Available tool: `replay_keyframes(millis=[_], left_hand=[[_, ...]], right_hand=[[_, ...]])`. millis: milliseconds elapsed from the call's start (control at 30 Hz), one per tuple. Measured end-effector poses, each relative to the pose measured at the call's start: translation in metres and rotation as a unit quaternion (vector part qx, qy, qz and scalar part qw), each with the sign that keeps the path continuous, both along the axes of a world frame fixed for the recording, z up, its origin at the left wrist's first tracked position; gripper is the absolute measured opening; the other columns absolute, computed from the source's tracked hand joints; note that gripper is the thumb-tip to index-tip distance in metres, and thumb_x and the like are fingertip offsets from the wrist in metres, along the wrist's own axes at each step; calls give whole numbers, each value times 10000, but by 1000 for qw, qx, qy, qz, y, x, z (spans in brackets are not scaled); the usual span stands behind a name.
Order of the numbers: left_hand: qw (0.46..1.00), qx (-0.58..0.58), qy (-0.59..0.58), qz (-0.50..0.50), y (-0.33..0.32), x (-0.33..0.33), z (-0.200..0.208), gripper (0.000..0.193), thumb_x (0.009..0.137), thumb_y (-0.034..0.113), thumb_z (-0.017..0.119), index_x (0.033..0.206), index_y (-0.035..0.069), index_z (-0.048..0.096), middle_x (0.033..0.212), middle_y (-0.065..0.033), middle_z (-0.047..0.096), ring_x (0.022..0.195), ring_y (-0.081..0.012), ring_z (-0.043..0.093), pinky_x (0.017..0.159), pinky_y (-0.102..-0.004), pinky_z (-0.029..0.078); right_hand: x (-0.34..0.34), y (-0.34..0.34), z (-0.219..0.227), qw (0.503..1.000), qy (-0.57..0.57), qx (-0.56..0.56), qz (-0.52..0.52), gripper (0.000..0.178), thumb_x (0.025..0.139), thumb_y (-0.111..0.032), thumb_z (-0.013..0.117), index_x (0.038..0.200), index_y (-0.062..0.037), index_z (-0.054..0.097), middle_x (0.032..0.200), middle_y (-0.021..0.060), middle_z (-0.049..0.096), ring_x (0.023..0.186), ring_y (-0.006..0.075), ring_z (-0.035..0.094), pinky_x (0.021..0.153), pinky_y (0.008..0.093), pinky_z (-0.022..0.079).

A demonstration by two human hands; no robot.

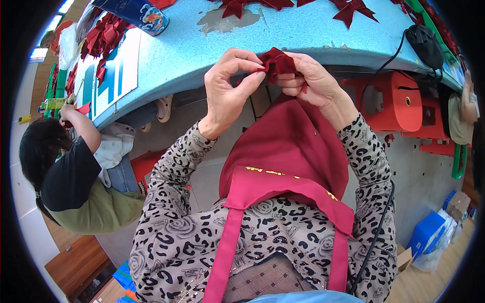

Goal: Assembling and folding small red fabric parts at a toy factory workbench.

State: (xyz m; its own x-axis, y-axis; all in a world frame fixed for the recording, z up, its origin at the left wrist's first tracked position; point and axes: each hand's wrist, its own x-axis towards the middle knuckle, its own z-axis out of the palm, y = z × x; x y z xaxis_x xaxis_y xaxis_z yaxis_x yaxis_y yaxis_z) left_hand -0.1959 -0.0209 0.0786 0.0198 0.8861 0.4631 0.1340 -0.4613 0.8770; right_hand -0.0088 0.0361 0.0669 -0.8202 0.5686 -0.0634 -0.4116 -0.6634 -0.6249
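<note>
- Fingers of the left hand [230, 83]: thumb and forefinger pinched together on the left edge of the red velvet [278, 64], the remaining fingers bent above them.
- Fingers of the right hand [318, 83]: curled and closed on the right side of the same piece; a small red tip shows below them.
- The red velvet: gathered into folds, held up between the two hands, in front of the table's near edge as seen from where the wearer sits.
- Forearms: both in patterned sleeves [371, 161] with dark spots, raised toward each other.
- Body: a dark red apron [290, 146] with yellow lettering, its lower part spread beneath the hands.
- Table [184, 50]: light blue, curved, with a grey worn patch [227, 21] beyond the hands.
- On the table: red bows [351, 11] along the far side, a heap of bows [103, 38] at left, a dark blue cup [151, 19] near that heap, and a black object [423, 45] with a cable at right.
- Left: a co-worker [70, 174] in a dark and olive top, an arm extended to the table.
- Right: red stools [394, 106] below the tabletop; farther back, a blue box [425, 232] on the floor.
</note>
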Motion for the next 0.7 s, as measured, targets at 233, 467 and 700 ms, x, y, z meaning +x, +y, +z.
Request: replay_keyframes(millis=[233, 467, 700], left_hand=[[995, -67, -77, -13, 2, 6, -3, 58, 755, 16, 641, 812, 7, 639, 930, -46, 592, 785, -85, 525, 677, -214, 424], [993, -71, -90, -21, 4, 4, -6, 72, 764, 20, 640, 836, 14, 642, 930, -43, 590, 759, -71, 507, 650, -199, 415], [999, -41, -31, -8, 6, 5, -5, 86, 753, 24, 655, 838, 17, 647, 919, -46, 590, 834, -107, 536, 719, -226, 423]], right_hand=[[7, 4, -6, 1000, 13, 4, 6, 190, 945, -199, 465, 1027, -32, 503, 672, -65, 383, 513, -4, 273, 433, 140, 238], [7, 5, -9, 1000, 12, -1, 2, 197, 942, -198, 471, 1038, -29, 502, 664, -71, 379, 509, -6, 269, 429, 139, 233], [7, 6, -6, 1000, -6, -1, -4, 199, 940, -204, 477, 1035, -31, 505, 651, -80, 367, 493, -6, 254, 415, 142, 216]])
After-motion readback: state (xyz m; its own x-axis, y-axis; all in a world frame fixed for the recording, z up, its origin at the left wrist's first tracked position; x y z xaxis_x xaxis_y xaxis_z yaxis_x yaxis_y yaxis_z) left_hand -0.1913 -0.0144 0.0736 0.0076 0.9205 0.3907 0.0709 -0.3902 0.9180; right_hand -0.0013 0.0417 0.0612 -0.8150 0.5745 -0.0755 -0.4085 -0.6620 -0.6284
